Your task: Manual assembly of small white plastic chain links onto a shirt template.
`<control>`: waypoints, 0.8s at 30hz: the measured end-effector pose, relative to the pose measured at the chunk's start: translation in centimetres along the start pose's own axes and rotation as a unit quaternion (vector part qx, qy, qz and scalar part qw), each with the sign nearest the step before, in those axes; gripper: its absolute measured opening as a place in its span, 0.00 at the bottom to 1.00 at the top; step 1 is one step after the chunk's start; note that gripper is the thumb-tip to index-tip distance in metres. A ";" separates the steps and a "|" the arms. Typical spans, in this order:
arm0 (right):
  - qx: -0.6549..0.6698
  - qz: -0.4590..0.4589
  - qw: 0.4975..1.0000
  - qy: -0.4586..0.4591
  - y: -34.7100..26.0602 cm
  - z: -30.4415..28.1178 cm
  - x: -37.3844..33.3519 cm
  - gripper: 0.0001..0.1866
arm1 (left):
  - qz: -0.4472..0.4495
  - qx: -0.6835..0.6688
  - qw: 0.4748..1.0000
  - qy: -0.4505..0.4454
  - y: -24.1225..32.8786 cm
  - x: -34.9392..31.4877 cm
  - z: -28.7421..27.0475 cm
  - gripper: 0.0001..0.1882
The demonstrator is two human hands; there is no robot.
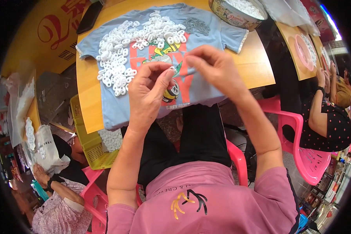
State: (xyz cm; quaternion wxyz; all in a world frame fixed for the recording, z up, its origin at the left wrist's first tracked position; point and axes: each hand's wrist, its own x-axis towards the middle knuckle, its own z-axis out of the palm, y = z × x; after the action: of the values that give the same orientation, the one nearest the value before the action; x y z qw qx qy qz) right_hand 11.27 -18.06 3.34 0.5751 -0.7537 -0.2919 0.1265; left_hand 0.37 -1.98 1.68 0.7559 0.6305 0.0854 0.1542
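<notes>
A pale blue T-shirt (pixel 121 111) with a red and green print is spread over the table under my hands. Heaped on it is a curved band of small white plastic pieces (pixel 115 48), many with two holes. My left hand (pixel 150 87) is closed in a pinch above the print, with a bit of a white plastic piece (pixel 172 68) showing at the fingertips. Just right of it, my right hand (pixel 216 70) hovers with thumb and forefinger pressed together, slightly blurred; whatever they hold cannot be made out. A green sliver between the hands may belong to the print.
A round tin (pixel 232 17) full of white pieces stands at the table's far right. A dark phone-like object (pixel 89 17) lies far left. A yellow crate (pixel 91 144) sits below the table's left edge. Other people work on both sides, near pink chairs (pixel 296 136).
</notes>
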 end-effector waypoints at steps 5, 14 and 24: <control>-0.270 -0.041 0.961 0.049 1.7 -4.4 2.2 0.09 | -0.009 -0.018 1.000 -0.003 -0.9 0.1 -0.4 0.07; -0.463 -0.130 0.876 0.027 1.5 -3.3 2.6 0.07 | -0.002 -0.032 0.999 -0.007 -1.1 0.0 -0.5 0.07; -0.529 -0.139 0.833 -0.078 0.9 -2.9 2.9 0.06 | -0.001 -0.112 0.994 0.004 -1.1 0.2 -0.6 0.08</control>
State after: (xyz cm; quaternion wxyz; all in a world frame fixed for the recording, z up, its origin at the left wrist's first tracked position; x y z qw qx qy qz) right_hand 15.32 -18.78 3.81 0.0752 -0.8821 -0.4598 -0.0702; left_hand 0.55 -1.53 0.53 0.8214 0.5414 0.0708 0.1646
